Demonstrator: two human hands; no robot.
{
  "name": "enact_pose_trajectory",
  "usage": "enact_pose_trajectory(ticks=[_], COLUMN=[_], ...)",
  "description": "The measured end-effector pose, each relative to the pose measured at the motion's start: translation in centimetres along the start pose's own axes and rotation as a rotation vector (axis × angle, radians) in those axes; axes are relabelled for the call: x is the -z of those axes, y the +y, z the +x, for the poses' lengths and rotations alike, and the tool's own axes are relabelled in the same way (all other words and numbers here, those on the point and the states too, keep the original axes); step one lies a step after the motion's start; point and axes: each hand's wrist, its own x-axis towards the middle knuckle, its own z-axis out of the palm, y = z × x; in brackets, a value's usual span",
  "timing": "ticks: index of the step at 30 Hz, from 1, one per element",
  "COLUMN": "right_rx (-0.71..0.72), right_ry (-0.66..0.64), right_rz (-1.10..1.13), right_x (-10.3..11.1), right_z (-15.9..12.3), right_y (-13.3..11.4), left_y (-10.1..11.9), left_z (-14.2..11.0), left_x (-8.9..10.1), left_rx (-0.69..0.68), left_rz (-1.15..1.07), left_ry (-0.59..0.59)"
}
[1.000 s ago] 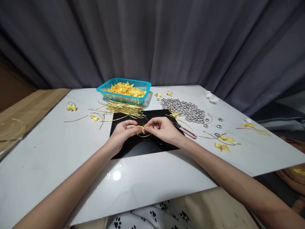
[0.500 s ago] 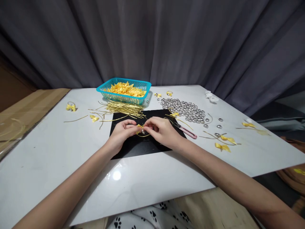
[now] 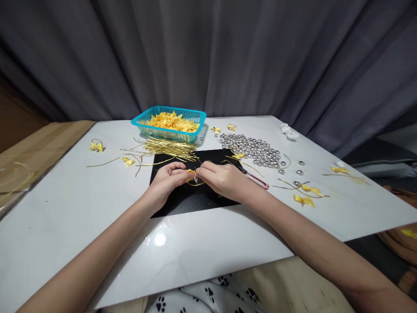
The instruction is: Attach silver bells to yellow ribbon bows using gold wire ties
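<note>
My left hand (image 3: 167,181) pinches a small yellow ribbon bow (image 3: 190,173) between thumb and fingers above the black mat (image 3: 192,199). A gold wire (image 3: 196,184) curves below the bow, and a small silver bell-like piece (image 3: 196,178) shows at the join. Close against it, my right hand (image 3: 221,178) is closed, its fingertips at the wire by the bow. What exactly lies between the right fingertips is mostly hidden. Beside that hand, scissors with pink handles (image 3: 258,180) rest partly on the mat.
A turquoise basket (image 3: 137,123) of yellow bows stands at the back, with a bundle of gold wires (image 3: 169,148) before it. Many silver pieces (image 3: 250,150) are heaped to the right. Loose bows (image 3: 304,200) lie farther right, and a wired bow (image 3: 97,146) at the left.
My right hand has turned slightly and its fingers have drawn closer together over the wire. My left hand keeps its pinch on the bow nearly unmoved.
</note>
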Motion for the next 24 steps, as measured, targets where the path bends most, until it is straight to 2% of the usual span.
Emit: enact_pose_trajectory(ticks=[6,10,19,24], right_rx=[-0.077,-0.076,-0.091,-0.063], right_ry=[0.112,0.175,0.156,0.059], right_rz=[0.287,0.338,0.334,0.218], right_x=[-0.33,-0.44,-0.05,0.22], right_z=[0.15,0.04,0.09,0.13], right_y=[0.08,0.18,0.24,0.09], left_y=[0.19,0.13,0.03,-0.1], left_z=[-0.19,-0.26,-0.21,-0.21], left_x=[-0.09,-0.07,-0.11,-0.24], left_rx=[-0.055,-0.118,-0.115,-0.086], left_rz=[0.001,0.009,-0.023,-0.071], left_ry=[-0.054,-0.063,-0.059,-0.035])
